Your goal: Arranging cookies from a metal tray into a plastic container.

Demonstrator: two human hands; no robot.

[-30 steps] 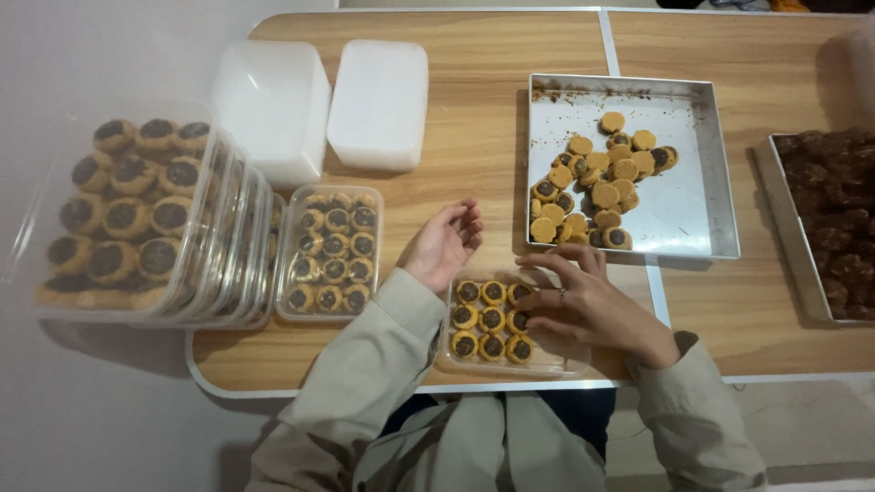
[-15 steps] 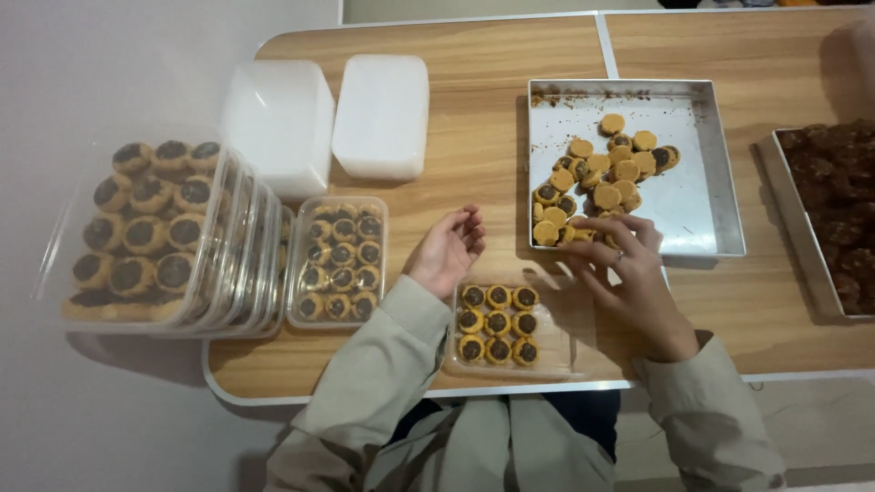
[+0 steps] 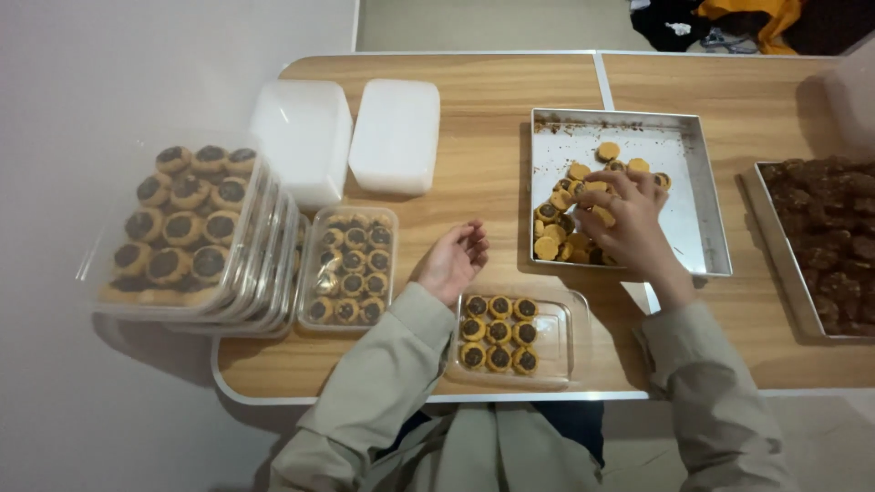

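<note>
Over square metal tray (image 3: 693,196) we see right hand (image 3: 629,223) fingers curled among small round yellow tarts (image 3: 570,214), pinch unclear; crowding risks crushing. Left hand (image 3: 453,262) loosely spread on wooden table (image 3: 483,182).

2 white lidded boxes (image 3: 351,137) at table's far side; stack of filled clear boxes (image 3: 196,237) at left; tray of dark sweets (image 3: 825,241) at right

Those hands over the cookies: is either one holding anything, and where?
The left hand holds nothing, resting open on the table. The right hand reaches into the metal tray; its fingers touch the cookies, but a hold cannot be told.
</note>
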